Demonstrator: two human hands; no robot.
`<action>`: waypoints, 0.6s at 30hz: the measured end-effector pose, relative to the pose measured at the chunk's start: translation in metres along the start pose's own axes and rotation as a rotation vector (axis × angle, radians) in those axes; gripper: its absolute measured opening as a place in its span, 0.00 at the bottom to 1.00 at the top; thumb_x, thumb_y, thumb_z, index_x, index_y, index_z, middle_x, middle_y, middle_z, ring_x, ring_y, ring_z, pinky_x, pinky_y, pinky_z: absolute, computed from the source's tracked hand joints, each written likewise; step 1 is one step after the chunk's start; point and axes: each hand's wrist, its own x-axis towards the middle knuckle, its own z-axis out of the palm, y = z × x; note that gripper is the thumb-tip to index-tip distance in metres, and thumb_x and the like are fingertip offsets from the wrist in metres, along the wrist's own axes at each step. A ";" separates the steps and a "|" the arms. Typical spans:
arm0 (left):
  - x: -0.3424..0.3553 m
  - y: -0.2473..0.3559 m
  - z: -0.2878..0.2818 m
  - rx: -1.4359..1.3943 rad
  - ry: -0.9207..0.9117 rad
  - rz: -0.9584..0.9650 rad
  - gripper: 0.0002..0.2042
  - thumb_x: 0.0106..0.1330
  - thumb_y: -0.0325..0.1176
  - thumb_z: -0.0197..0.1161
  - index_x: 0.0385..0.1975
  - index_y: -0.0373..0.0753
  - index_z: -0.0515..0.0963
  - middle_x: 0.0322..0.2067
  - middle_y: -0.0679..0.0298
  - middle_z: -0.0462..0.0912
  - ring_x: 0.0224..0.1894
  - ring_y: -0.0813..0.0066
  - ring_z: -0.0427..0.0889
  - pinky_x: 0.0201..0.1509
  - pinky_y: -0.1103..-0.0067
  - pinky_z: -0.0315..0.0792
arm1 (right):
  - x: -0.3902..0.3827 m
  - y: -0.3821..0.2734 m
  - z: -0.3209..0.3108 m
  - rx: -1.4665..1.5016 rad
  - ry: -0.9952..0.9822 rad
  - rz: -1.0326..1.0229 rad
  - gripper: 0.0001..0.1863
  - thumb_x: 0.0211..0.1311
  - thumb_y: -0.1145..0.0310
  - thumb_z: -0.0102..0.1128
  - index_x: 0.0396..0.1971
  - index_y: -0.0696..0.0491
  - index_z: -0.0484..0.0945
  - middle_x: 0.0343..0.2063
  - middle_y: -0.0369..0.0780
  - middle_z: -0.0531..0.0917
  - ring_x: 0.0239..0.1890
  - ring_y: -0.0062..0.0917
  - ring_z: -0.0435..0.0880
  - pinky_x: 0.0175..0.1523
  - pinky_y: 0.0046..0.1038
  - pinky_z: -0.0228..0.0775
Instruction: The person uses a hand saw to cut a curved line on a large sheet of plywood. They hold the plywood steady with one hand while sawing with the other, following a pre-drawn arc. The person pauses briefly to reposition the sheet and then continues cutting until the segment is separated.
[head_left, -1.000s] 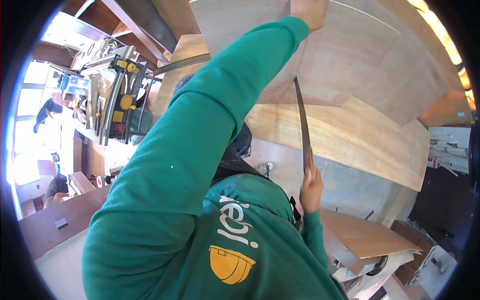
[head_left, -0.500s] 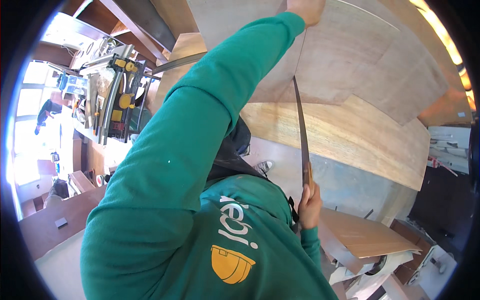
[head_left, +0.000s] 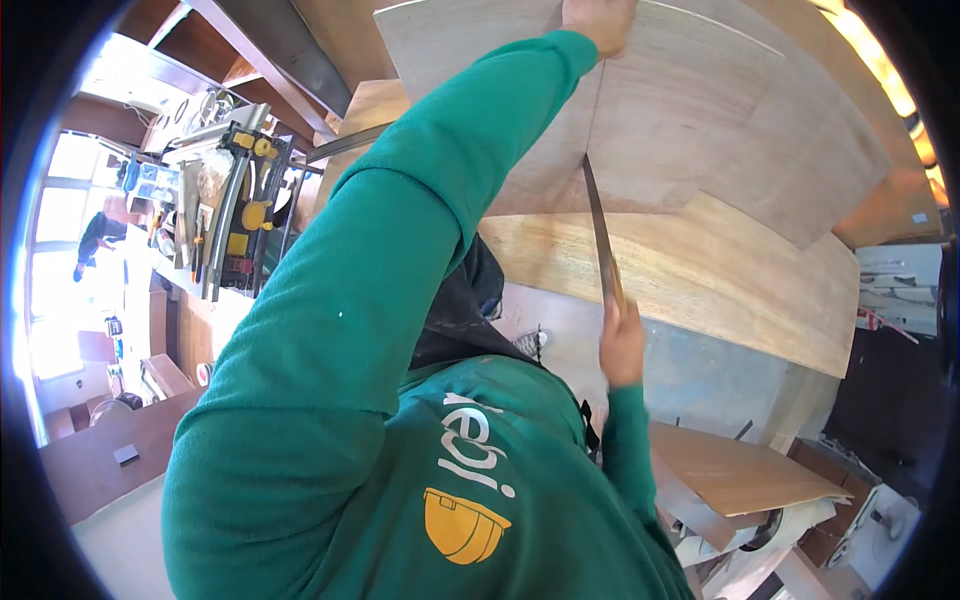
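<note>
A handsaw (head_left: 602, 225) has its dark, narrow blade in a thin cut in a pale plywood sheet (head_left: 690, 110). My right hand (head_left: 623, 343) is closed round its wooden handle, over the near side of the board below. At the top of the view, my left hand (head_left: 603, 25) rests on the plywood beside the cut line. Its fingers run partly out of view, so their pose is hidden. The cut runs from the blade up toward my left hand.
Under the plywood lies a thicker light wood board (head_left: 740, 270). Brown panels (head_left: 745, 465) stand at the lower right. On the left, a bench with clamps and tools (head_left: 240, 210) stands near bright windows, with another person (head_left: 97, 240) farther back. My shoe (head_left: 532, 343) shows on the floor.
My right hand has pushed the saw forward, away from my body, and less of the blade shows outside the cut. My left hand stays on the plywood near the same spot.
</note>
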 end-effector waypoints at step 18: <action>0.001 -0.002 -0.007 -0.107 0.127 0.018 0.23 0.59 0.31 0.62 0.56 0.36 0.76 0.53 0.50 0.78 0.59 0.52 0.76 0.65 0.56 0.67 | 0.011 0.003 0.004 -0.058 0.046 -0.106 0.21 0.77 0.53 0.53 0.51 0.58 0.76 0.32 0.63 0.82 0.38 0.63 0.82 0.39 0.53 0.72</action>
